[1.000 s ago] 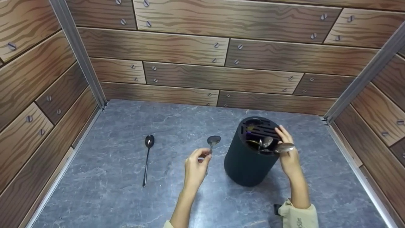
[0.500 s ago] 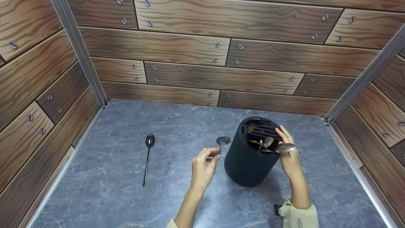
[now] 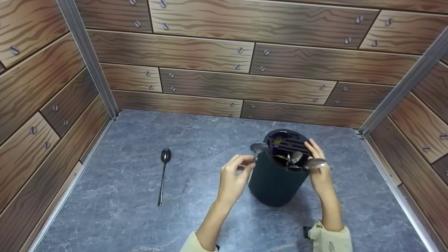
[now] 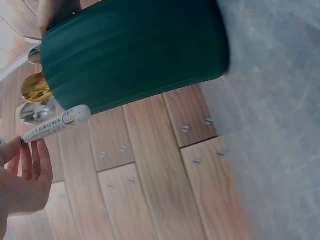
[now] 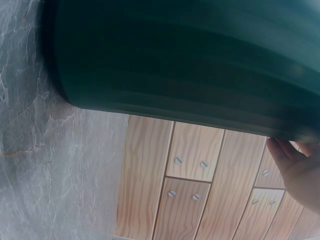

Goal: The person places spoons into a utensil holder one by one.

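Note:
My left hand (image 3: 231, 178) pinches a spoon (image 3: 258, 147) by its handle, bowl uppermost, at the left side of a dark green utensil holder (image 3: 274, 187). In the left wrist view the spoon's handle (image 4: 57, 126) is white with a printed cartoon and lettering, and its end overlaps the holder's edge. My right hand (image 3: 320, 182) rests against the holder's right side, fingers extended to the rim. Several spoons stand in the holder's front opening; one spoon bowl (image 3: 315, 163) leans out over the right hand. In the right wrist view the right fingertips (image 5: 274, 144) touch the green wall.
A dark long-handled spoon (image 3: 163, 175) lies on the grey marbled table (image 3: 115, 196) at the left. Slots and another opening show in the holder's top (image 3: 290, 141). Wood-patterned panels (image 3: 203, 56) wall in the back and both sides.
My left hand has carried its spoon to the right and away from me, from the table's middle up to the holder's left rim. The right hand and the holder have stayed put.

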{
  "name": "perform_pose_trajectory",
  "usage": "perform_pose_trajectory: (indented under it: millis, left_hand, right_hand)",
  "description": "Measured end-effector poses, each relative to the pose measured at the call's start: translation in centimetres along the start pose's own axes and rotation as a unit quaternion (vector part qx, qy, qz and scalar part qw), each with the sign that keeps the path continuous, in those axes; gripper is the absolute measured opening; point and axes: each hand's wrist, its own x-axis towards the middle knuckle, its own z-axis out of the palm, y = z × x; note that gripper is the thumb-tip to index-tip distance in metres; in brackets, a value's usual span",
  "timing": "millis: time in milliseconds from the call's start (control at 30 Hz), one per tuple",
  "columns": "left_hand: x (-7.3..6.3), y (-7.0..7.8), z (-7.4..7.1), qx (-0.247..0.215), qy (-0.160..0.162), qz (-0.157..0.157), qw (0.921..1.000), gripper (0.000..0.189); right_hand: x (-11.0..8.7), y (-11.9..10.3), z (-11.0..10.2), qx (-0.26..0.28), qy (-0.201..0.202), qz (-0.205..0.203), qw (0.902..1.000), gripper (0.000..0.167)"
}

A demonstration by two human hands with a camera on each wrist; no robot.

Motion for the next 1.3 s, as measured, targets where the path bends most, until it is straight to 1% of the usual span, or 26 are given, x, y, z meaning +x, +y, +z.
perform_pose_trajectory:
  millis: [133,267,533,733,800,900,1000,1033,1100,1233,1300]
  left_hand:
    - [1.0,0.9,0.3,-0.021,-0.015,0.024,0.9994,0.011]
    - [2.0,1.9,0.6,-0.036,-0.022,0.043,0.9982,0.011]
    - [4.0,4.2,1.7,-0.064,-0.036,0.051,0.996,0.012]
    - [5.6,7.6,2.3,-0.084,-0.038,0.08,0.9925,0.011]
    - [5.9,8.4,2.5,-0.081,-0.04,0.088,0.992,0.011]
    - [6.1,8.8,3.0,-0.09,-0.044,0.086,0.9912,0.011]
    - [6.1,9.0,3.6,-0.093,-0.049,0.08,0.9912,0.011]
    - [6.1,9.0,3.8,-0.097,-0.05,0.079,0.9909,0.011]
    - [6.1,8.9,4.2,-0.102,-0.051,0.079,0.9904,0.011]
    - [6.0,8.5,4.9,-0.104,-0.053,0.079,0.99,0.011]
    - [5.9,8.2,5.3,-0.102,-0.055,0.079,0.9901,0.011]
  right_hand:
    - [-0.1,0.0,-0.1,0.001,-0.004,-0.001,1.0,0.036]
    - [-0.1,0.1,-0.1,0.002,-0.002,-0.009,1.0,0.037]
    - [-0.1,0.2,-0.1,0.002,0.002,-0.014,0.9999,0.037]
    - [-0.2,-0.1,0.0,0.01,0.004,-0.013,0.9999,0.038]
    - [-0.2,-0.1,0.0,0.014,0.003,-0.012,0.9998,0.038]
    - [-0.2,0.0,-0.1,0.015,0.001,-0.011,0.9998,0.043]
    - [-0.2,0.2,-0.1,0.019,-0.002,-0.011,0.9998,0.059]
    - [-0.2,0.1,-0.2,0.019,-0.003,-0.008,0.9998,0.061]
    - [-0.2,0.2,-0.2,0.019,-0.004,-0.004,0.9998,0.059]
    - [-0.1,-0.1,-0.2,0.011,-0.005,0.005,0.9999,0.039]
    - [-0.1,-1.3,-0.2,0.008,-0.005,0.007,0.9999,0.036]
